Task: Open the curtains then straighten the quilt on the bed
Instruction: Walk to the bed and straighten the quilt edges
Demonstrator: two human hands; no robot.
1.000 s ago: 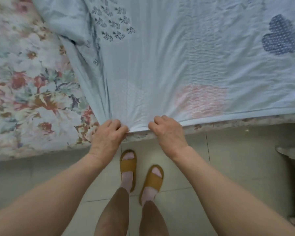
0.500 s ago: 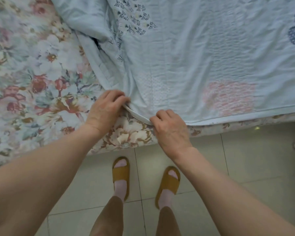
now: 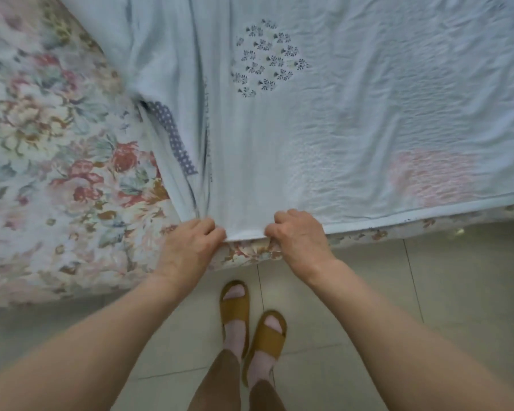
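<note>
Standing on pale glossy floor tiles (image 3: 457,292) with thin grout lines, the person wears mustard-brown open-toed slippers (image 3: 251,324) of smooth moulded material over light pink socks. Both bare forearms reach forward to the bed's near edge. There the left hand (image 3: 187,247) curls its fingers round the hem of the quilt (image 3: 324,120), gathering a bunch of cloth where several long folds converge. Just beside it, the right hand (image 3: 300,235) pinches the same hem with knuckles bent, and a short flat span of the edge stretches between the two fists. Below that span the side of the mattress shows, covered by the floral sheet (image 3: 57,179), a soft cotton-looking fabric printed with red, cream and blue-green blossoms. The sheet lies bare across the left part of the bed. The quilt is thin, pale blue and finely crinkled, with a narrow bound border running along the bed's edge to the right. It covers the middle and right of the bed. Patches mark it: a faded pink rippled one near the edge, a navy polka-dot strip tucked inside a fold at left, and farther off a rounded cluster of small dark sprigs.
</note>
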